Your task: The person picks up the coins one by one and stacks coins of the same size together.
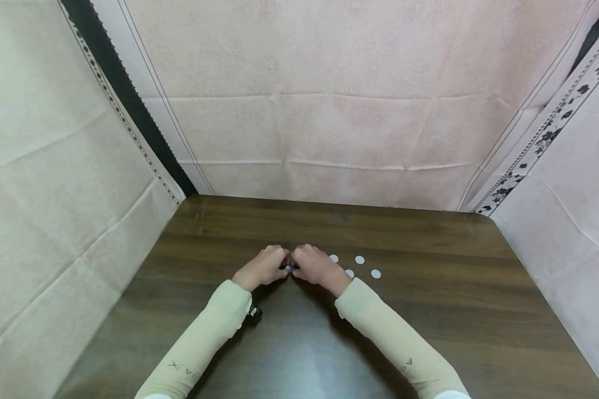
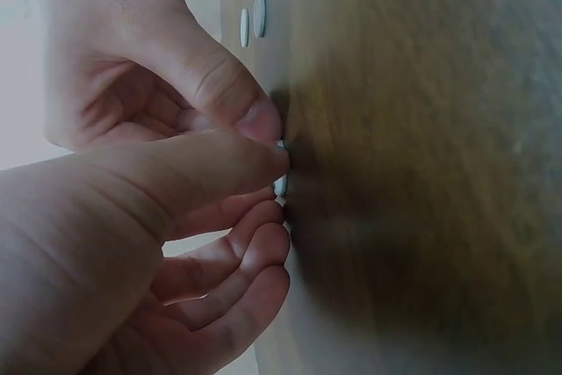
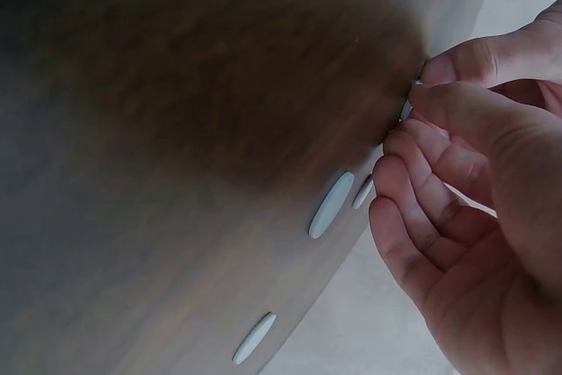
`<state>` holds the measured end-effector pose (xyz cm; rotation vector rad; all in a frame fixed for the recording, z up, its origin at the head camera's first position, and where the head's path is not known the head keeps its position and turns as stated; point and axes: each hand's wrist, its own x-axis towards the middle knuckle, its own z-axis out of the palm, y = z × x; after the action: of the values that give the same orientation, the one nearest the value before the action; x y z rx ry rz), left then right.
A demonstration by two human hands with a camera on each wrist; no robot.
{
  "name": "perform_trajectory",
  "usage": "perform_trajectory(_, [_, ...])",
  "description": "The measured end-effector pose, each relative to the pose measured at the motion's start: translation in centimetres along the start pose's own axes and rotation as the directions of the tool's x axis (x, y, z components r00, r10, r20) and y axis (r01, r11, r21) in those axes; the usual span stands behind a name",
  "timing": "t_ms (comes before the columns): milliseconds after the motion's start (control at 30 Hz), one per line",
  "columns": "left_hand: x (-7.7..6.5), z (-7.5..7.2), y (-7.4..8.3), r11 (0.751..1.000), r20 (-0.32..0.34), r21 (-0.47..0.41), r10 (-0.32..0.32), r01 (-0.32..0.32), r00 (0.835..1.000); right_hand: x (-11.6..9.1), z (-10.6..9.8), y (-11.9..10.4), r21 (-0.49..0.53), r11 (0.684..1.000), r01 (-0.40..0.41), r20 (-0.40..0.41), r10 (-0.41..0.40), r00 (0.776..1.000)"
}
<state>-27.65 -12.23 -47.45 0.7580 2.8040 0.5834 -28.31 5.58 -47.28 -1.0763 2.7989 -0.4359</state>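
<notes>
Both hands meet low over the brown table, around a small flat white disc (image 1: pixel 288 268). My left hand (image 1: pixel 264 268) pinches it from the left with curled fingers. From the other side, thumb and fingertips of my right hand (image 1: pixel 319 268) pinch it too. In the left wrist view, a sliver of the disc (image 2: pixel 281 184) shows beside the left thumb tip, close to the tabletop. The right wrist view has the disc (image 3: pixel 406 110) partly hidden behind the fingertips. Several more white discs (image 1: pixel 360 259) lie flat just right of the right hand.
The dark wood-grain table (image 1: pixel 299 343) spreads around both arms. Pale cloth (image 1: pixel 329 111) hangs behind its far edge, with more cloth (image 1: pixel 80 233) along the left and right sides. A small black device (image 1: pixel 254 314) sits at the left wrist.
</notes>
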Motion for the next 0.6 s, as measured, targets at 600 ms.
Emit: perform_trajectory(600, [-2.4,1.0,1.4,0.994,0.001,0.025,0.110,-0.110,0.994,-2.5,-0.1,-1.4,-0.012,0.999,0.044,0.043,-0.044,0.998])
